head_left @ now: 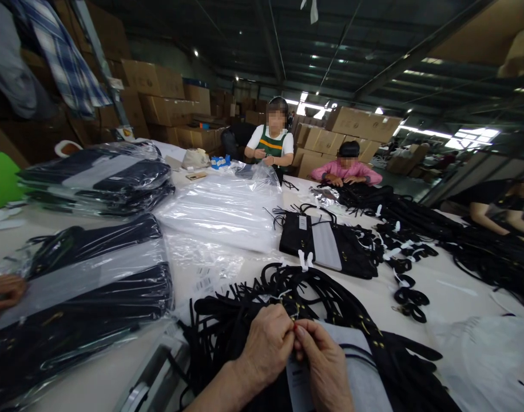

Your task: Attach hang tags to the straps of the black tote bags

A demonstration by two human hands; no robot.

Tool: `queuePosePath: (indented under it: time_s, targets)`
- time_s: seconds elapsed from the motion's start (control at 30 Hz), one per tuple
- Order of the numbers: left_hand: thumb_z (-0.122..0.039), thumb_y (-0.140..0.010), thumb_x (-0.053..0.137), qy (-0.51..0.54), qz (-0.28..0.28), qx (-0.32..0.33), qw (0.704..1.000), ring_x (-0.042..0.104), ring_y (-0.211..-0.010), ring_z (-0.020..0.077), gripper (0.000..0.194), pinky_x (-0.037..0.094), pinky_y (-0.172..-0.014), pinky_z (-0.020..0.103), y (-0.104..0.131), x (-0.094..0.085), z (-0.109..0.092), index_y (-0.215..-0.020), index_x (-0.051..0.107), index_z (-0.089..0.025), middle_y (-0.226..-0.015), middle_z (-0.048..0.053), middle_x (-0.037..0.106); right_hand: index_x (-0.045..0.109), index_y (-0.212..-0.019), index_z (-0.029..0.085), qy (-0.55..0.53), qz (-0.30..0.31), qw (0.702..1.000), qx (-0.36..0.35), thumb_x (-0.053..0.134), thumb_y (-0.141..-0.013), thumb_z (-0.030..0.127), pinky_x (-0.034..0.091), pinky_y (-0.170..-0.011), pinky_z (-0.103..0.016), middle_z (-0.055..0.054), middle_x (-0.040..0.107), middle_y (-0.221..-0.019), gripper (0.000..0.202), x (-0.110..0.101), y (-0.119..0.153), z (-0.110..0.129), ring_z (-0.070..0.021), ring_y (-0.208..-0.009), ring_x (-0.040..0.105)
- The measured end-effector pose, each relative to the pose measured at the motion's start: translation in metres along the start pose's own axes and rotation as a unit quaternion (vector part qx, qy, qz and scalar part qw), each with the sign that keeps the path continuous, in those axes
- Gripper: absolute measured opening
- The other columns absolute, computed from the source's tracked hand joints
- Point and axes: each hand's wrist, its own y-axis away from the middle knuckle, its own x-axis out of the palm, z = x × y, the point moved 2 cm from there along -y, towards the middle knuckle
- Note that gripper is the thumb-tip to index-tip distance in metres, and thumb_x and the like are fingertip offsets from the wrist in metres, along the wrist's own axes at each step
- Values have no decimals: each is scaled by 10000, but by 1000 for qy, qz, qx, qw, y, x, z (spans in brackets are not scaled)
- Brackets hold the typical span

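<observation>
My left hand (267, 342) is closed, its thumb and fingers pinched together over a black bag with a grey panel (360, 349). Fingertip to fingertip with it, my right hand (324, 361) pinches too. What they hold between them is too small to make out; a speck of red shows there. Just below the fingers hangs a white label (297, 384). Black straps (330, 292) with gold-coloured fittings lie heaped around and behind both hands, and a white tie (305, 261) stands up from them.
Plastic-wrapped black goods (116, 269) lie at left, with another person's hand (5, 292) on them. Clear plastic bags (219, 212) are stacked mid-table. A black bag (302, 237) and coiled straps (410, 300) lie beyond. Co-workers (270, 143) are across the table.
</observation>
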Motion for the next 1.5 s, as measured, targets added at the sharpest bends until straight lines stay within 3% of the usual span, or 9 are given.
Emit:
queuePosePath:
  time_s: [0.23,0.47,0.67,1.03,1.23,1.37,1.5]
  targets:
    - [-117,-751,508,19,43,-19,999,472,-695,120,185,322,-648,263,-3,-3,-1,-588,576,-172,-681,-7,537,632,-738,181,-56,-61,996,-24,733,-564,360,354,-457,-181,55,514,-538,269,0,1,-1,-61,-480,405]
    - [-108,-702,528,61,58,-54,995,474,-708,128,171,304,-661,279,-5,-6,-4,-563,592,-183,-668,-18,560,631,-697,173,-131,-78,988,37,785,-476,326,312,-418,-166,67,486,-500,310,3,-2,4,-41,-439,364]
    - [-92,-692,525,72,40,-87,993,481,-700,120,173,300,-662,272,-4,-4,-3,-537,544,-167,-654,-23,544,645,-731,150,-77,-33,996,36,731,-540,422,272,-401,-184,57,450,-461,344,1,1,3,-58,-434,345]
    - [-115,-754,489,0,21,-35,999,455,-675,126,193,300,-626,273,-1,0,-2,-565,505,-152,-645,-4,524,645,-761,165,21,-58,998,7,695,-574,454,300,-435,-211,51,468,-499,348,2,6,-2,-83,-473,377]
    - [-167,-844,350,68,33,23,997,493,-749,146,233,375,-704,279,4,-7,2,-751,564,-160,-760,36,571,598,-743,169,-35,-44,998,11,648,-636,474,259,-406,-182,72,425,-437,327,5,5,3,-58,-422,324]
    - [-189,-847,323,175,8,-43,984,518,-654,114,234,412,-637,233,2,-10,9,-928,541,-162,-726,13,573,590,-741,157,-63,-32,997,24,652,-646,456,278,-416,-164,41,526,-507,320,5,5,4,-49,-441,365]
    - [-176,-820,339,241,-23,-118,963,485,-518,90,341,421,-563,216,-2,-6,13,-1159,377,-167,-657,-38,552,601,-728,147,-61,-20,997,32,663,-643,438,283,-415,-161,30,550,-526,310,6,4,3,-47,-445,377]
